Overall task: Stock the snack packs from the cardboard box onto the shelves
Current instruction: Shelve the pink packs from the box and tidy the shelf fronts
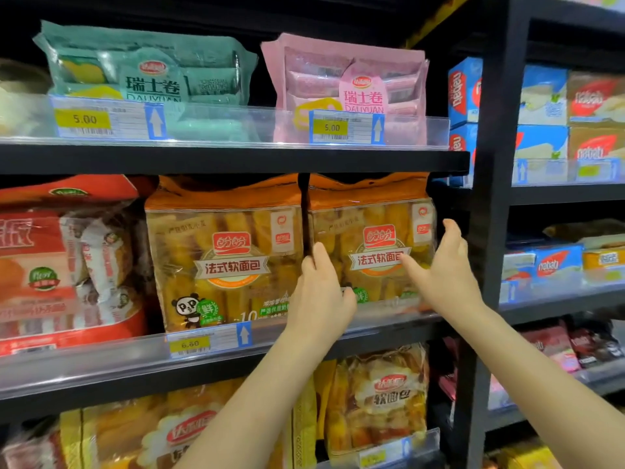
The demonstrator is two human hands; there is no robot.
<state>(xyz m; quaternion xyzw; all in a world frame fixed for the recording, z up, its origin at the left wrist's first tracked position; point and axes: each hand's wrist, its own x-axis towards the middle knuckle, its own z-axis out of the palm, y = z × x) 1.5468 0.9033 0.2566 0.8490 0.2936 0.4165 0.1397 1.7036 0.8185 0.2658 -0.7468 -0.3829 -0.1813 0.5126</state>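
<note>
Glossy orange snack pack [372,245] gripped by left hand [319,299]; right hand [446,269] spread open against it.

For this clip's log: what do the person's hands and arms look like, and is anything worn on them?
Both arms are bare as far as the frame shows: no sleeve in view, no gloves. The left hand and right hand carry no ring, watch or bracelet that I can see. Fingernails look short and unpainted. No markings or tattoos show on either forearm.
</note>
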